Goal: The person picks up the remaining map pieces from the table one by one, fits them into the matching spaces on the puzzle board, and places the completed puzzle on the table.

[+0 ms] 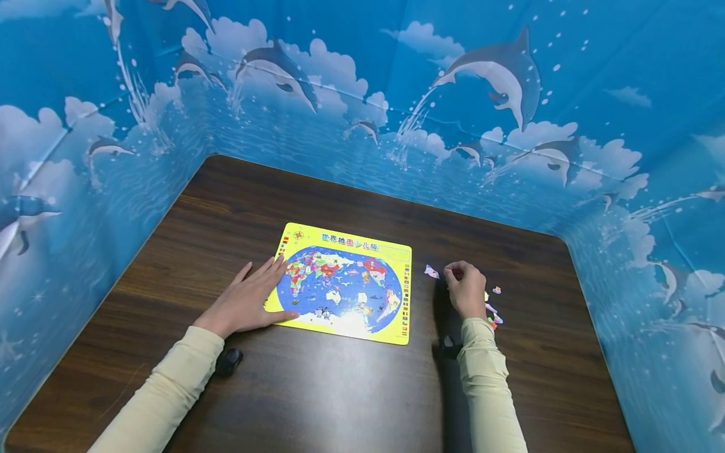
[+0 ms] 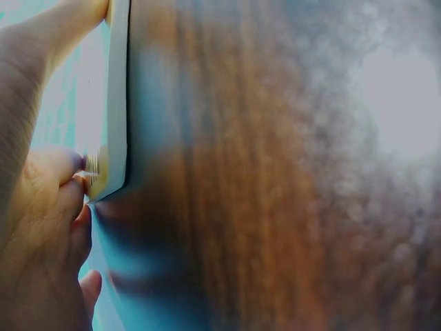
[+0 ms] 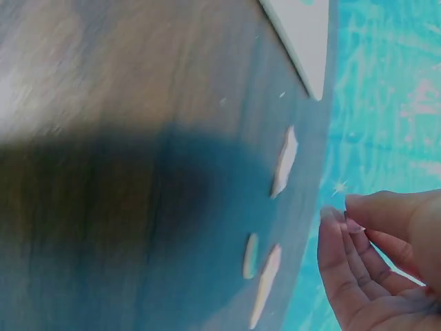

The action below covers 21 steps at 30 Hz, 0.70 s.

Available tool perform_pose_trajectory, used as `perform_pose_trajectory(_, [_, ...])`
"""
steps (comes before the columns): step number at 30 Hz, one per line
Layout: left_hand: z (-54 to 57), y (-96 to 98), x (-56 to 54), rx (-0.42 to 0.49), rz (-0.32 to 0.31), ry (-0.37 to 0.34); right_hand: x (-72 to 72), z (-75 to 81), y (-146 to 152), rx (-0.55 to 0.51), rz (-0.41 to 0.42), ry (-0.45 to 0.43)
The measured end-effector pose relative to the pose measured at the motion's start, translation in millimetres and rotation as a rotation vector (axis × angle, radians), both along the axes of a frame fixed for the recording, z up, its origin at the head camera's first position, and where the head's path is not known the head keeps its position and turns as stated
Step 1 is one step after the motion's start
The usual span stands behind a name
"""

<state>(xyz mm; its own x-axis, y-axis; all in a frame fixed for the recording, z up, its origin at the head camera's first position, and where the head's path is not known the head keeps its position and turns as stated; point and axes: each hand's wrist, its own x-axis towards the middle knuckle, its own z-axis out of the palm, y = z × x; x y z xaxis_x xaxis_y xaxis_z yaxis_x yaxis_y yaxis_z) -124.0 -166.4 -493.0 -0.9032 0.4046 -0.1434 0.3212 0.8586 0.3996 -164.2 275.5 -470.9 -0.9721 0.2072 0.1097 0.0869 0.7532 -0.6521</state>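
A yellow-bordered world map puzzle board [image 1: 308, 229] lies flat on the table in the head view. My left hand [image 1: 252, 299] rests over its left edge, fingers spread and thumb along the lower border. To the right of the board, my right hand [image 1: 467, 292] is raised above the table. In the right wrist view its thumb and fingertips pinch a small pinkish puzzle piece [image 3: 355, 226], mostly hidden by the fingers. A loose puzzle piece [image 1: 432, 272] lies between the board and the right hand. Several more pieces [image 1: 497, 290] lie just right of that hand, partly covered by it.
The dark wood table [image 1: 340, 396] is bordered at the back and sides by a blue dolphin-print cloth [image 1: 340, 138]. A small black object [image 1: 229, 362] shows beside the left wrist. Light glares off the lower part of the board.
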Motion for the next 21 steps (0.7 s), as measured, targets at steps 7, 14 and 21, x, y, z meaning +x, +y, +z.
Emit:
perform_pose_trajectory(7, [2.9, 0.4, 1.2, 0.0, 0.005, -0.005, 2.4, 12.8, -14, -0.045, 0.017, 0.003])
perform_pose_trajectory(14, [3.2, 0.4, 1.4, -0.001, 0.008, -0.011, 2.8, 16.4, -29, -0.079, 0.098, -0.053])
perform_pose_trajectory(21, [2.6, 0.3, 0.6, -0.002, 0.006, -0.016, 4.2, 16.0, -44, -0.096, 0.119, -0.076])
